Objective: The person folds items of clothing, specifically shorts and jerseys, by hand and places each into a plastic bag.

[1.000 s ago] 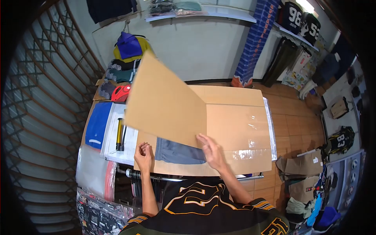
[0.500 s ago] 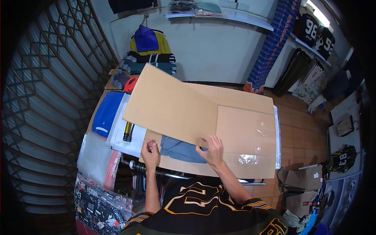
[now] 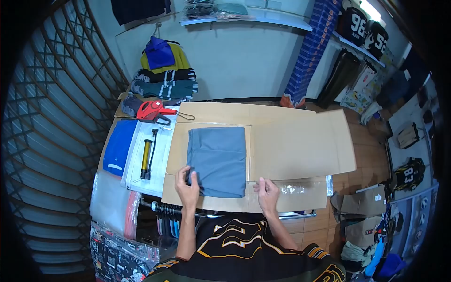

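A folded blue-grey garment (image 3: 217, 160) lies flat on the left part of a cardboard sheet (image 3: 178, 141). My left hand (image 3: 188, 188) is at the garment's lower left corner, thumb and fingers apart; whether it touches the cloth is hard to see. To the right of the garment, my right hand (image 3: 268, 196) hovers by the lower edge of a cardboard flap (image 3: 300, 145), its fingers loosely bent and nothing visible in them. That flap leans over the right part of the sheet, its far right corner raised.
Left of the cardboard are a yellow and black hand pump (image 3: 146, 157), a red tool with a wrist cord (image 3: 152, 110) and a blue packed garment (image 3: 120, 145). Clear plastic bags (image 3: 112, 197) sit nearer me. Clothes hang below the front rail (image 3: 296, 214). Cardboard boxes (image 3: 361, 202) stand at right.
The cardboard flap has swung from over the garment to the right side, uncovering the garment and the pump. My right hand has moved slightly right and down, off the flap's former edge.
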`<state>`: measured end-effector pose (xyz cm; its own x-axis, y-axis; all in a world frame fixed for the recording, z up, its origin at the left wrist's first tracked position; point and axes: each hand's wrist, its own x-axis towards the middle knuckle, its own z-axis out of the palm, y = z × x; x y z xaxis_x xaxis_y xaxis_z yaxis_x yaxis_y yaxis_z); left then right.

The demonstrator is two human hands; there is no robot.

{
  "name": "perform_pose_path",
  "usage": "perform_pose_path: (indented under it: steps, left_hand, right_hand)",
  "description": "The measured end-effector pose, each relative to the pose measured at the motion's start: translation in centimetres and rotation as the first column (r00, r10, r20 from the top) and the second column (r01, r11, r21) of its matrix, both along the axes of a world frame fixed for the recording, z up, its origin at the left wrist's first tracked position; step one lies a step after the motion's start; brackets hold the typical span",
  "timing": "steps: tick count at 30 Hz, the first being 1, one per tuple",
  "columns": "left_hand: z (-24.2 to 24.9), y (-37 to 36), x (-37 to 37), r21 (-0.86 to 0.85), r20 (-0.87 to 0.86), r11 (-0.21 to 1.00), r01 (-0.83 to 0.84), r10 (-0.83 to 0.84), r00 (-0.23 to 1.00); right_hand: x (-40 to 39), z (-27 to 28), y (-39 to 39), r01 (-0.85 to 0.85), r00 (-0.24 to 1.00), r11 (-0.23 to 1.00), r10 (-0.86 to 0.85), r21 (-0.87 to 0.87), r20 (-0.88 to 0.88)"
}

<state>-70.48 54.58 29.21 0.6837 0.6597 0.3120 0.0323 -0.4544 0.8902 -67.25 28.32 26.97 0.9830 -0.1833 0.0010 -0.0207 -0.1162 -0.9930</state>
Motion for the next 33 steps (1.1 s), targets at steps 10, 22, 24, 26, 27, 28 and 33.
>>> perform_pose_path:
  steps: [10,22,24,26,27,28,33]
  left_hand:
    - [1.6,-7.1,0.9,0.303,-0.304,0.883,0.359,-0.267,0.914]
    - [-0.6,-4.8,3.6,0.07,-0.56,0.967,0.243,-0.164,0.812]
    - [-0.5,-4.2,5.1,0.055,-0.55,0.976,0.21,-0.146,0.822]
    - [-0.9,-3.1,7.1,0.092,-0.563,0.968,0.232,-0.141,0.814]
    - [-0.8,-2.7,8.1,0.132,-0.574,0.961,0.244,-0.127,0.809]
    - [-0.7,-2.5,9.0,0.166,-0.599,0.954,0.249,-0.103,0.794]
    - [-0.5,-2.5,13.3,0.254,-0.634,0.913,0.319,-0.092,0.768]
  right_hand:
    - [11.0,3.4,7.8,-0.234,0.835,0.829,0.439,-0.508,0.331]
    - [13.8,-1.5,10.2,-0.243,0.781,0.458,0.615,-0.855,0.107]
    - [12.7,-1.1,9.6,-0.229,0.808,0.461,0.581,-0.857,0.097]
    - [11.5,-0.7,8.9,-0.211,0.839,0.469,0.537,-0.858,0.088]
    - [11.0,-0.7,8.5,-0.186,0.856,0.47,0.509,-0.863,0.093]
    - [10.4,-0.7,8.1,-0.16,0.871,0.469,0.481,-0.869,0.099]
    - [7.6,-1.2,5.8,-0.071,0.873,0.46,0.457,-0.885,0.168]
